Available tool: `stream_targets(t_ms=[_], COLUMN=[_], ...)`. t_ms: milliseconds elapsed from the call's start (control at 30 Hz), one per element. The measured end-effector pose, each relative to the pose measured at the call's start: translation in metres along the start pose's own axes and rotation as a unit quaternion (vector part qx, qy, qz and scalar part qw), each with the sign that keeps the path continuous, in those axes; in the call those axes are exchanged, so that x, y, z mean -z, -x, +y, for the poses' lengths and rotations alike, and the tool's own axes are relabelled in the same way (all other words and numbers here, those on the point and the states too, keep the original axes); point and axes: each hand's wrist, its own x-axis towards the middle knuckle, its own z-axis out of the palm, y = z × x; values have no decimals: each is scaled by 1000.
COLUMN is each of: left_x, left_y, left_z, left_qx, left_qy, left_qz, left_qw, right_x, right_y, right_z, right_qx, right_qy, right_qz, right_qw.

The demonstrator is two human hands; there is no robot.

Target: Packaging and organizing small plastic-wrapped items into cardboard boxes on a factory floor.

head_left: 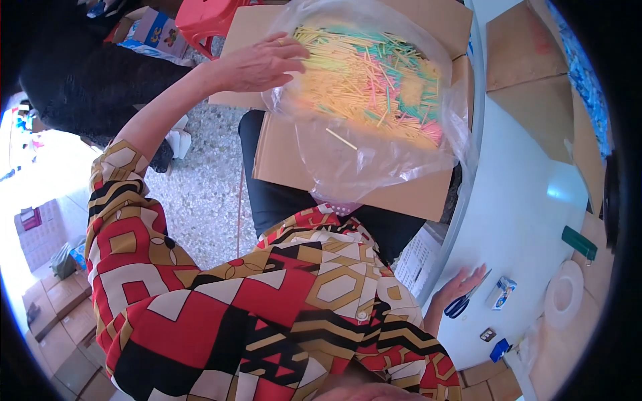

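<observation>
An open cardboard box (408, 197) lined with a clear plastic bag (374, 160) sits in front of me. Inside lies a heap of thin coloured sticks (361, 83), yellow, orange, green and pink. One loose yellow stick (342, 139) rests on the bag's near fold. My left hand (267, 65) hovers at the left rim of the bag, fingers spread and apparently holding nothing. Over on the white table at the right, my right hand (460, 286) has its fingers stretched out, right beside a pair of dark-handled scissors (461, 304); whether it touches them I cannot tell.
The white table (515, 214) carries a small white-and-blue box (501, 293), a roll of tape (564, 294), a green object (579, 242) and a blue item (499, 349). Another open carton (528, 87) stands at its far end. A red stool (200, 23) is behind my box.
</observation>
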Motion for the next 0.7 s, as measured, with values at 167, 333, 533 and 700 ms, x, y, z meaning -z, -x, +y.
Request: stream_targets(t_ms=[167,333,533,700], left_x=[-8,-20,-12,-6], left_y=[2,12,7,31], left_z=[19,24,23,19], left_qx=[-84,-91,-67,-59], left_qy=[19,-62,-132,-66], left_qz=[7,-58,-77,-1], left_qw=[996,992,986,996], right_x=[-23,-124,-214,-241], right_y=[-10,16,55,49], right_z=[-128,-232,-303,-305], right_qx=[235,368,477,453], right_qy=[-61,-171,-128,-66], right_qz=[-146,-379,-327,-315], right_qw=[959,831,806,832])
